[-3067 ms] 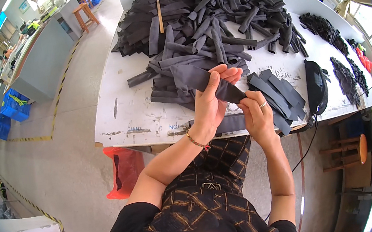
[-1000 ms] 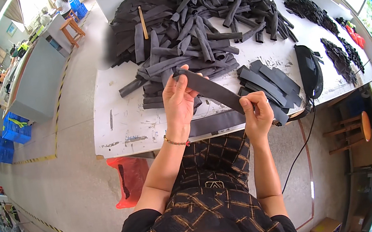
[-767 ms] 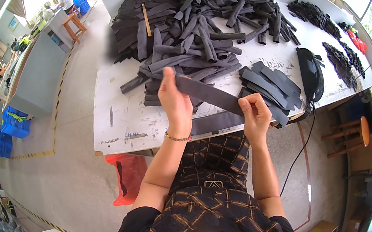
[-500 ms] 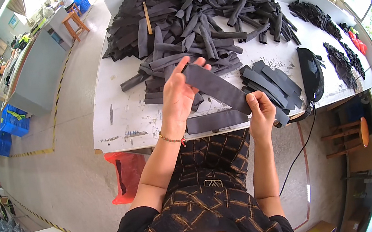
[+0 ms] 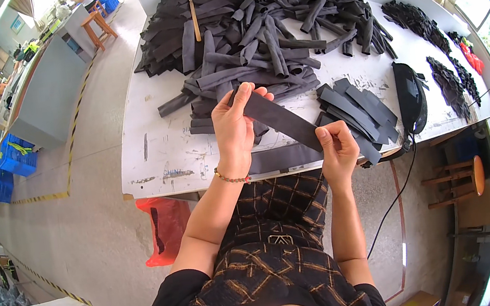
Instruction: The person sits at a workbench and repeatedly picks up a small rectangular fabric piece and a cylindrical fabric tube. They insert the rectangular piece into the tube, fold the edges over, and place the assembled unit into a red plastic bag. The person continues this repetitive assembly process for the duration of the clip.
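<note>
Between my two hands a dark grey fabric strip (image 5: 280,117) is stretched at a slant above the table's front edge. My left hand (image 5: 237,117) pinches its upper left end, thumb on top. At the lower right end, my right hand (image 5: 337,147) grips it between thumb and curled fingers. Beneath, a second dark strip (image 5: 286,158) lies flat along the table edge, partly covered by my hands. A fan of flat dark strips (image 5: 357,110) lies just beyond my right hand. Past my left hand spreads a large heap of dark fabric tubes and strips (image 5: 230,43).
A wooden stick (image 5: 195,20) rests on the heap. On the white table (image 5: 150,140) a black corded device (image 5: 411,97) stands at the right, near several small dark piles (image 5: 416,22). A red plastic bag (image 5: 168,231) sits below, and a wooden stool (image 5: 477,178) stands at the right.
My left thumb has closed down onto the strip's end, where the fingers were spread before. The strip now looks straighter and narrower, and my right hand has shifted slightly left.
</note>
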{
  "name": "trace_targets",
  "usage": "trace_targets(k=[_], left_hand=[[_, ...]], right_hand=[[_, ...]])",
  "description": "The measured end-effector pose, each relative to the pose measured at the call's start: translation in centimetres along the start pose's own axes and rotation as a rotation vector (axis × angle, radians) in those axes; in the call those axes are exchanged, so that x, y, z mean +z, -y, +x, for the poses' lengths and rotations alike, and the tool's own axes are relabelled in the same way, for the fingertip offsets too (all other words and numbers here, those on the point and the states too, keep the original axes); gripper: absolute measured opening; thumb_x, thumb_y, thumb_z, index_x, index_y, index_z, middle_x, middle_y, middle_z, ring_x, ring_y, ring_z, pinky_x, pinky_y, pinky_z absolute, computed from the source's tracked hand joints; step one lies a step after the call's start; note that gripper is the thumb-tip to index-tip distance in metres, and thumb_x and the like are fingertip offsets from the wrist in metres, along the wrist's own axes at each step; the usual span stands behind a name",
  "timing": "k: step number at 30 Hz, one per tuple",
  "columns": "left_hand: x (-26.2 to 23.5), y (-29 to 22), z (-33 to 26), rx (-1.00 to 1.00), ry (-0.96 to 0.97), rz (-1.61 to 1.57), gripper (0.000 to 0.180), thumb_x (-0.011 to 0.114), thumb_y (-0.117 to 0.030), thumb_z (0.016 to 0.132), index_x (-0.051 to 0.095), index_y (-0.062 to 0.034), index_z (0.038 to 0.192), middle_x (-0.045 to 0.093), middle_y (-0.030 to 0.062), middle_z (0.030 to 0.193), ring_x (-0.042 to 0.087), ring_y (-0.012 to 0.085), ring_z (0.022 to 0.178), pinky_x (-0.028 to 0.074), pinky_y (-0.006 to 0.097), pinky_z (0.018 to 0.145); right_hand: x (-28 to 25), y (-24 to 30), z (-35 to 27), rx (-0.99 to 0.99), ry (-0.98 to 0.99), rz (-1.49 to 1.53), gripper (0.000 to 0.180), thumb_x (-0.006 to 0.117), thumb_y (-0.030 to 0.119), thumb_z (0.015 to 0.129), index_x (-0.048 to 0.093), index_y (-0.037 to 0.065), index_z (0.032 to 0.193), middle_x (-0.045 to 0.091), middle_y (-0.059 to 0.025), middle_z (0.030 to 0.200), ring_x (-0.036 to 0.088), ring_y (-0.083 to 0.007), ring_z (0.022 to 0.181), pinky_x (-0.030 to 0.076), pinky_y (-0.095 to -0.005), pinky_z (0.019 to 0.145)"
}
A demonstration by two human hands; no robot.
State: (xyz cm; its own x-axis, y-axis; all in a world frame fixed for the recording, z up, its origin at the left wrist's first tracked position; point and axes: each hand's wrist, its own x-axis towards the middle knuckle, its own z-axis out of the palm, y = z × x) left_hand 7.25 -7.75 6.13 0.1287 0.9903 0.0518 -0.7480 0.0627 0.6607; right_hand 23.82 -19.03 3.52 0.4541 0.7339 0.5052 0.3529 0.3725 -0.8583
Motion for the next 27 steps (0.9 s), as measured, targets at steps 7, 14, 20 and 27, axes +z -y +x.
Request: trace_targets(k=[7, 14, 20, 27], left_hand=[[-0.4, 0.1, -0.3, 0.084, 0.012, 0.104, 0.018, 0.068, -0.007, 0.093, 0.068, 0.0054, 0.106, 0.072, 0.0168, 0.089, 0.073, 0.0237, 0.079, 0.060, 0.031, 0.068], [-3.9, -1.0, -4.0, 0.121, 0.154, 0.635, 0.022, 0.071, -0.004, 0.090, 0.067, 0.0027, 0.110, 0.071, 0.0061, 0.089, 0.064, 0.0084, 0.080, 0.048, 0.020, 0.073], [-7.8, 0.6, -7.4, 0.123, 0.107, 0.874, 0.013, 0.072, -0.004, 0.088, 0.071, 0.0006, 0.100, 0.070, 0.0018, 0.085, 0.061, 0.0059, 0.072, 0.049, 0.021, 0.067], [-8.4, 0.7, -7.7, 0.551, 0.165, 1.397, 0.025, 0.075, -0.008, 0.082, 0.069, -0.0054, 0.107, 0.068, 0.0082, 0.100, 0.064, 0.0237, 0.092, 0.051, 0.032, 0.079]], right_hand=[[-0.8, 0.7, 1.1, 0.007, -0.037, -0.100, 0.015, 0.069, 0.005, 0.091, 0.061, -0.001, 0.080, 0.056, -0.0003, 0.072, 0.048, -0.0086, 0.066, 0.038, -0.0229, 0.061], [-3.7, 1.1, 2.4, 0.398, 0.102, 0.027, 0.018, 0.076, 0.015, 0.088, 0.068, 0.000, 0.085, 0.059, 0.0054, 0.073, 0.047, -0.0029, 0.067, 0.037, -0.0197, 0.061], [-3.9, -1.8, 0.6, 0.429, 0.236, -0.147, 0.015, 0.078, 0.009, 0.084, 0.065, 0.001, 0.082, 0.058, 0.0041, 0.068, 0.048, -0.0040, 0.064, 0.038, -0.0215, 0.058], [-2.6, -4.8, -0.5, 0.347, 0.257, -0.404, 0.019, 0.078, 0.014, 0.081, 0.065, 0.000, 0.085, 0.050, -0.0005, 0.063, 0.043, -0.0091, 0.061, 0.037, -0.0272, 0.057]])
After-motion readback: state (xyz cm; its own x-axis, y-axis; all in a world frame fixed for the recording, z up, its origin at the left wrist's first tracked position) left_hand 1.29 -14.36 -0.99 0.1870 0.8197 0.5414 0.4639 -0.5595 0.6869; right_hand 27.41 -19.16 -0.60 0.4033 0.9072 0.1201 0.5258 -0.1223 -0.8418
